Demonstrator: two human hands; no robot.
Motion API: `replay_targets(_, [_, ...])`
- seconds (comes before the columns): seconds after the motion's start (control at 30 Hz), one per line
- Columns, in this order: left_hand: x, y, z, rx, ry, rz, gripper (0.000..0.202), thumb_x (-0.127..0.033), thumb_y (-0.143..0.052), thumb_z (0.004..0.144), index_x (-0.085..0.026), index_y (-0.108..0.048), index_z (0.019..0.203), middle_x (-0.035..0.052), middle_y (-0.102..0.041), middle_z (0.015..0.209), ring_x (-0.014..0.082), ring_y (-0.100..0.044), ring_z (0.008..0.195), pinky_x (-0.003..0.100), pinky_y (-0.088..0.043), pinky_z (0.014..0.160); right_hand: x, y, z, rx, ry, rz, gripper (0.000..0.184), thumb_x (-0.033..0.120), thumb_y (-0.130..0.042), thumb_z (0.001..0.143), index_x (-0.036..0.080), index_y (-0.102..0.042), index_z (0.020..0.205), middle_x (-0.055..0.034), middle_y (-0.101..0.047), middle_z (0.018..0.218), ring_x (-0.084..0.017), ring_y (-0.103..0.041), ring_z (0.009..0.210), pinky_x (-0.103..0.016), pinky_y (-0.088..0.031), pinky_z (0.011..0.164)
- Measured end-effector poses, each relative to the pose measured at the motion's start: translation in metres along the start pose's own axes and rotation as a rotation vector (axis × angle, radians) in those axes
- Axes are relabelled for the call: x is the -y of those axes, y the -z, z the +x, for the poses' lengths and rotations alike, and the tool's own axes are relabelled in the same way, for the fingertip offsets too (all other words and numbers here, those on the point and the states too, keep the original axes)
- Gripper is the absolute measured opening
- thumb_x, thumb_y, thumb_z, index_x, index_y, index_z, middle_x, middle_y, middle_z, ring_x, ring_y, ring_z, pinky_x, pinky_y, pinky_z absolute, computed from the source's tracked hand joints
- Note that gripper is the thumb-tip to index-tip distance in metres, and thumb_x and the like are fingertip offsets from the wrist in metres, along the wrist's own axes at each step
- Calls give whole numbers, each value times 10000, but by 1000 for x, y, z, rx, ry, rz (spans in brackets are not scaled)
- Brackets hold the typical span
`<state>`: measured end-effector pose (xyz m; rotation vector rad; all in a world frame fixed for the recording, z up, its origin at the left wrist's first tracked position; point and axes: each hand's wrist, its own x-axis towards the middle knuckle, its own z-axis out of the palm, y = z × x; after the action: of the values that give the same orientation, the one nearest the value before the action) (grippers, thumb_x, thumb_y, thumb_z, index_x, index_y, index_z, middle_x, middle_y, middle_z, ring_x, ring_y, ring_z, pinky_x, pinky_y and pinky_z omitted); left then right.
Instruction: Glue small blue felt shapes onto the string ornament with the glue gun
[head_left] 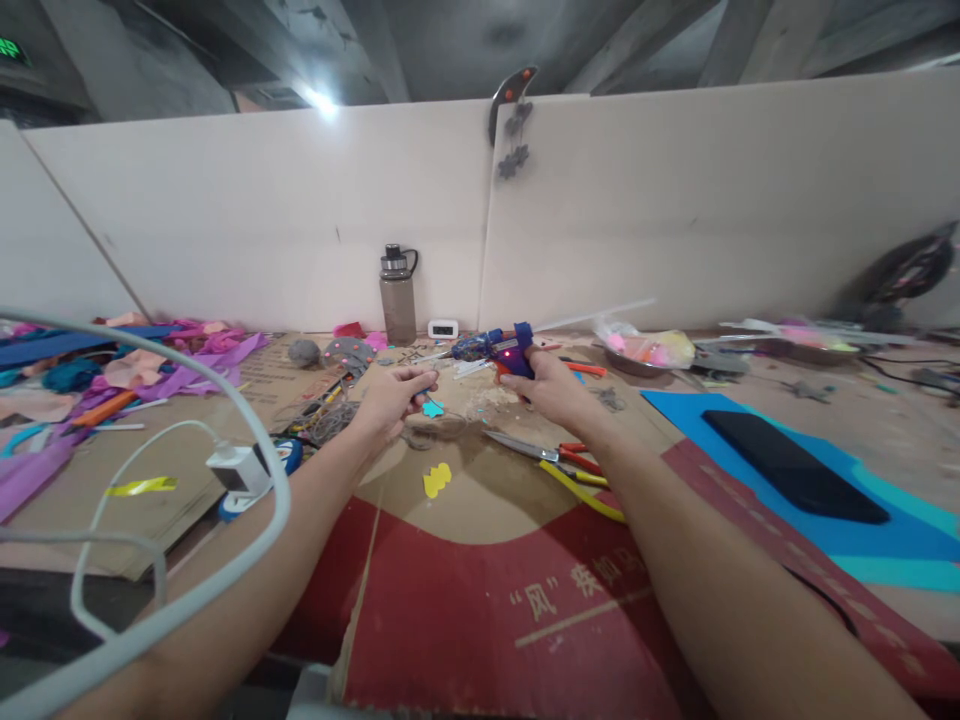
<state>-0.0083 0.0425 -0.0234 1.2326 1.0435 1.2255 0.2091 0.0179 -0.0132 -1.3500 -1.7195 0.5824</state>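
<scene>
My right hand is wrapped round the handle of a blue hot glue gun, its nozzle pointing left and a small red light glowing on its side. A clear glue stick runs out of its back. My left hand is closed in a pinch left of the nozzle, on something small that I cannot make out. Just below those fingertips is a teal flower cutout. Yellow cutout shapes lie nearer on the cardboard. Scissors and yellow-handled pliers rest by my right forearm.
A white cable loops across the left foreground near a plugged-in charger. A bottle and small digital clock stand by the white partition. A black phone lies on blue sheets at right.
</scene>
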Motion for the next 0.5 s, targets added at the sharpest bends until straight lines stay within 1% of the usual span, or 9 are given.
replay_targets(0.1, [0,1,0,2,1,1,253,-296,-792,579,-120,-630,663,-2,-595,607,8,-374,383,160,-179,340,0,0,0,-12,-20,-12,208,304,-594,743,190,-550,911,18,-551,679,-142,-502,629,-264,-405,608])
replay_targets(0.17, [1,2,1,25,-6,-8,258,-308,-790,584,-121,-630,665,1,-598,612,9,-376,387,160,-187,341,-4,-1,2,-34,-57,-4,196,302,-594,740,194,-542,895,29,-530,638,-131,-483,577,-248,-389,551])
replay_targets(0.3, [2,2,1,68,-15,-13,262,-322,-782,591,-123,-637,678,11,-614,645,12,-394,403,156,-199,343,-18,-2,7,-57,-175,137,165,207,-569,715,194,-507,868,37,-531,617,-106,-466,495,-224,-379,466])
replay_targets(0.37, [1,1,0,94,-14,-10,275,-334,-787,586,-120,-640,675,17,-615,653,11,-391,407,152,-195,341,-28,-3,9,-25,-251,171,160,164,-564,699,189,-494,841,29,-552,623,-98,-474,478,-222,-404,462])
replay_targets(0.43, [1,0,-2,122,-8,-4,298,-354,-796,578,-115,-639,666,20,-610,650,9,-382,407,147,-192,339,-38,-4,10,17,-322,133,142,146,-574,692,184,-494,803,21,-561,612,-100,-489,471,-230,-430,471])
replay_targets(0.5, [1,-2,-3,141,7,6,322,-376,-802,568,-115,-636,657,16,-595,625,10,-374,404,142,-192,335,-48,-6,11,46,-369,73,102,161,-588,699,182,-502,750,11,-556,581,-114,-505,468,-253,-448,479])
